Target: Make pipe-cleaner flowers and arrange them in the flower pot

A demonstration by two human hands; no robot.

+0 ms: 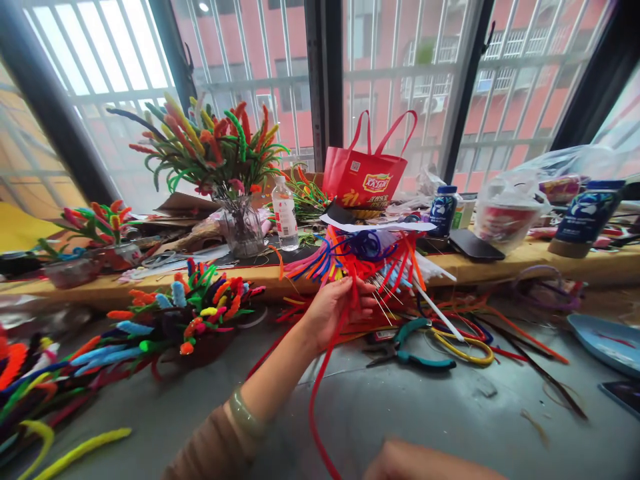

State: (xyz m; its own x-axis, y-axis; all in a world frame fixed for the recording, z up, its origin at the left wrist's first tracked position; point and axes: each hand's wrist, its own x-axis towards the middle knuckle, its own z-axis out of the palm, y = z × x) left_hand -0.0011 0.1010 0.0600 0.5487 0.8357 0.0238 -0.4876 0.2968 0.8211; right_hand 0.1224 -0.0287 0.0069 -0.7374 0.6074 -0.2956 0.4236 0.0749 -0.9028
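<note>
My left hand [336, 310], with a pale green bangle on the wrist, reaches to the middle of the table edge, its fingers wrapped round a red pipe-cleaner strip [320, 380]. The strip hangs from the fingers down to the bottom of the view. Just beyond the fingertips lies a bundle of coloured strips [325, 257] in red, blue, pink and orange. Thin wires [387, 300] stick out right of the hand. At the bottom edge my right hand [415, 460] shows only in part, blurred, with its fingers out of view.
Teal pliers [417, 343] and a yellow coil [467, 350] lie right of my left hand. Several pipe-cleaner bunches [190, 307] stand at the left. A glass vase [243, 227], a bottle [284, 213], a red bag [365, 177] and blue bottles [443, 210] line the raised ledge.
</note>
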